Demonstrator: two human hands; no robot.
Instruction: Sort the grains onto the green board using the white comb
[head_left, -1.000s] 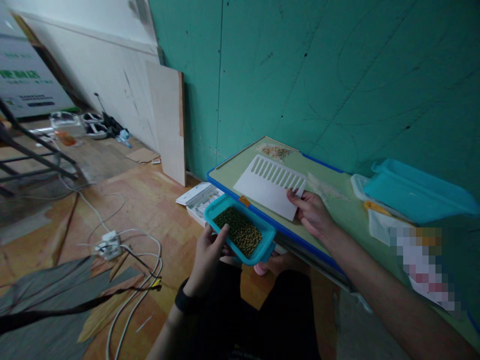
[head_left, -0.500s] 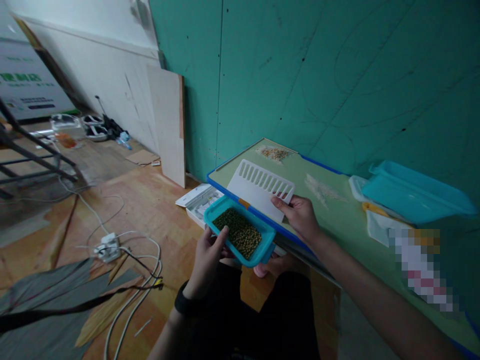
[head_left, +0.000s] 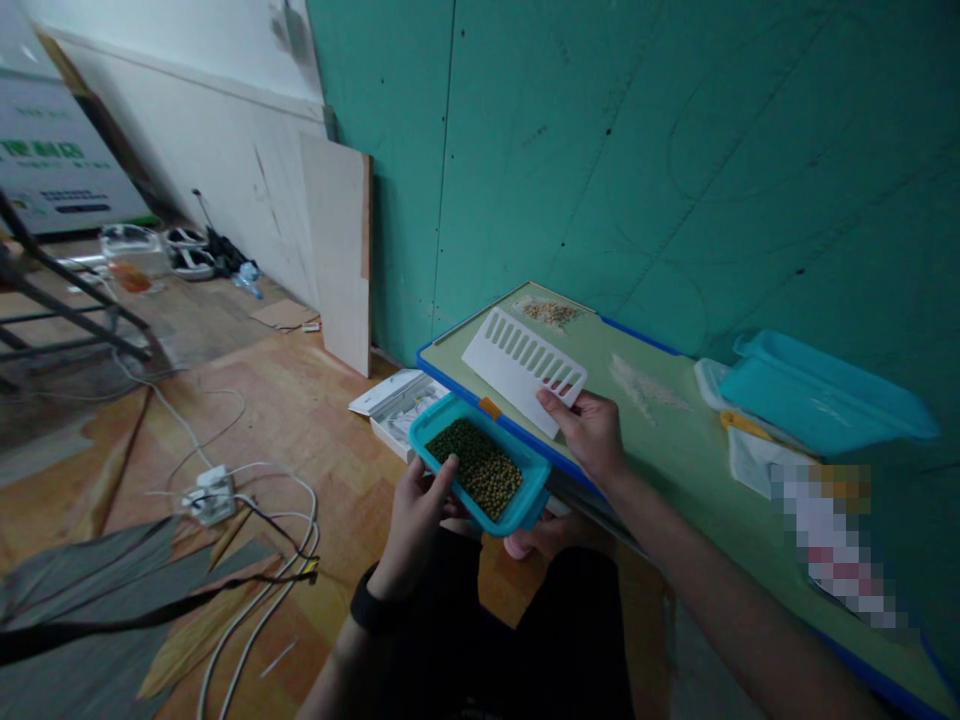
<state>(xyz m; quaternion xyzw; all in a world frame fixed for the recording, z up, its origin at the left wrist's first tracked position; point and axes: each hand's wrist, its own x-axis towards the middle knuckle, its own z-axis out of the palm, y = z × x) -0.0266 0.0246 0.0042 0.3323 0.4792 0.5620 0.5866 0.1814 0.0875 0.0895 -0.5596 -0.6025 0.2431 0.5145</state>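
Note:
My left hand (head_left: 421,500) grips the near-left side of a small blue plastic tub (head_left: 538,487), its thumb over the rim. Inside the tub lie dark green beans (head_left: 461,441) on one side and tan, pea-sized beans (head_left: 496,486) on the other. The tub is just below the front edge of a low table (head_left: 667,440). My right hand (head_left: 589,428) is closed on the slotted end of a flat white plastic scraper (head_left: 517,375), held slanting over the tabletop close to the edge. Whether the scraper touches the table I cannot tell.
On the tabletop are a heap of mixed grains (head_left: 551,313) and a strip of pale grains (head_left: 646,387). A larger blue bin (head_left: 825,390) stands at the right. An opened white box (head_left: 397,405) is on the floor, and a power strip with cables (head_left: 212,495) lies at the left.
My right hand has shifted slightly left with the scraper, which now tilts at a flatter angle. The tub in my left hand stays almost in place.

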